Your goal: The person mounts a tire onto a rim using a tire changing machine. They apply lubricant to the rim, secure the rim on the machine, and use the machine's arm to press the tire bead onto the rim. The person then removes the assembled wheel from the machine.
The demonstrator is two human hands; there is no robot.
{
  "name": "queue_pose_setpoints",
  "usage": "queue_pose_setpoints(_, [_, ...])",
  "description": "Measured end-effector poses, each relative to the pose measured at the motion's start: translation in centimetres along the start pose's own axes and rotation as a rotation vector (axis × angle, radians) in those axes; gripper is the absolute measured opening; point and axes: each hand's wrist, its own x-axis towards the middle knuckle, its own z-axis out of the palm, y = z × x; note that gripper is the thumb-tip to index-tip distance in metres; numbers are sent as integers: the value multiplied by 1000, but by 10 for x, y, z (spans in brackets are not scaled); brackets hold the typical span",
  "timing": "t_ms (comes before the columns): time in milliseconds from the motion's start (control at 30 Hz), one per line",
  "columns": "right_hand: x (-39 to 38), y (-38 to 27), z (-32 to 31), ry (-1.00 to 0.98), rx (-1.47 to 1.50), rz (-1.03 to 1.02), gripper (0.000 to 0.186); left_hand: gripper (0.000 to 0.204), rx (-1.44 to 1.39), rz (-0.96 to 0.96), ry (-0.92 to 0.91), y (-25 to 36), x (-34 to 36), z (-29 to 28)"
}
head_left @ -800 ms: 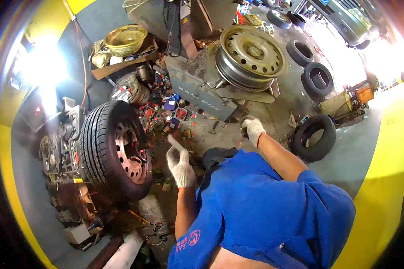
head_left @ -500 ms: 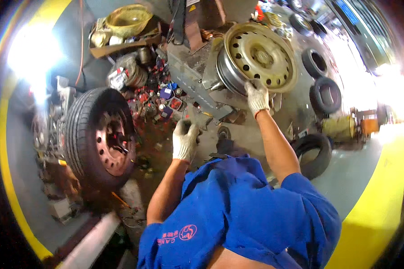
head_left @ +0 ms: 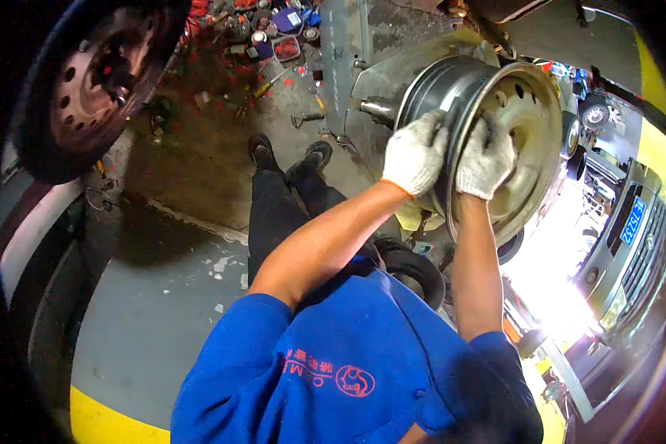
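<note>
A bare steel wheel rim (head_left: 534, 159), with a ring of holes in its dished face, stands upright on a machine's shaft (head_left: 376, 110). My left hand (head_left: 416, 157), in a white knit glove, lies against the silver barrel, its fingers drawn together near the outer lip. Whatever those fingers may hold is hidden. On the face side, my right hand (head_left: 485, 159) wears a matching glove with dark-stained fingers. It is closed at the lip of the rim, close beside my left hand.
A mounted tyre and wheel (head_left: 96, 89) stands at far left. Tools such as a hammer (head_left: 307, 118) lie on the floor, with a red-filled tub (head_left: 286, 49) beyond. A tyre (head_left: 414, 270) lies below the rim. A parked vehicle (head_left: 629, 251) is at right.
My view has swung to the right and nearer the rim. My left hand has moved from apart on the left onto the rim's barrel. My right hand remains at its lip.
</note>
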Motion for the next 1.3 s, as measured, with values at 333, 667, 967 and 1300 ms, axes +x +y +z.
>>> queue_pose_setpoints(333, [1, 6, 6, -9, 84, 158, 20, 31, -152, -21, 2, 0, 14, 17])
queue_pose_setpoints(667, [-3, 1, 9, 18, 55, 173, 22, 32, -153, -3, -25, -1, 22, 10])
queue_pose_setpoints(967, [-4, 1, 5, -11, -36, 122, 20, 29, -19, 57, -70, 8, 27, 4])
queue_pose_setpoints(1300, [10, 11, 0, -182, -188, -71, 33, 30, 72, 126, -105, 11, 32, 0])
